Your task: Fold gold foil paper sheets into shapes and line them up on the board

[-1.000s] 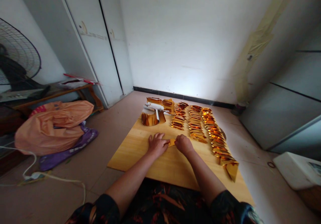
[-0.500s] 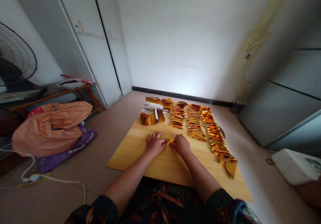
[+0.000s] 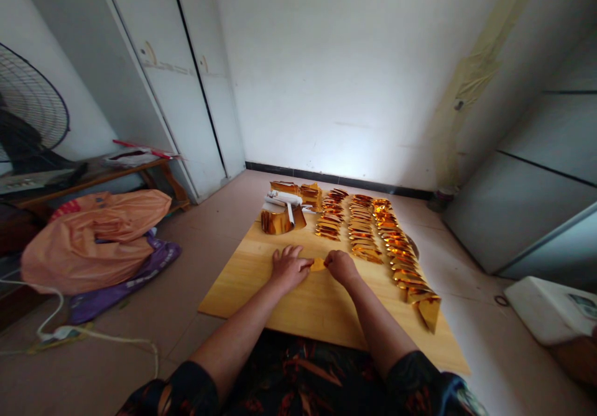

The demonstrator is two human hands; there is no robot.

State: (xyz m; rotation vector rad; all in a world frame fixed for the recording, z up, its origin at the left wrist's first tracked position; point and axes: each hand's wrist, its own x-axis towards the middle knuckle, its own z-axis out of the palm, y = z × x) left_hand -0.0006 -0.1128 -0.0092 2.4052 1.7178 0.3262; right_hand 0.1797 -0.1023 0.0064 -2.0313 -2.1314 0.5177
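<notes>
A small gold foil sheet (image 3: 318, 265) is lying on the wooden board (image 3: 261, 279), between both hands. The left hand (image 3: 288, 267) is pressing it flat, fingers spread; the right hand (image 3: 342, 266) is pinching its other edge, fingers curled. A fold seems under way; creasing it likely calls for steady pressure. Folded gold pieces (image 3: 368, 232) are lying in rows beyond. An orange bag (image 3: 93, 235), contents hidden, is sitting on the floor.

Folded foil pieces (image 3: 364, 232) lie in rows on the board (image 3: 261, 279), right of the foil roll (image 3: 280, 218).
</notes>
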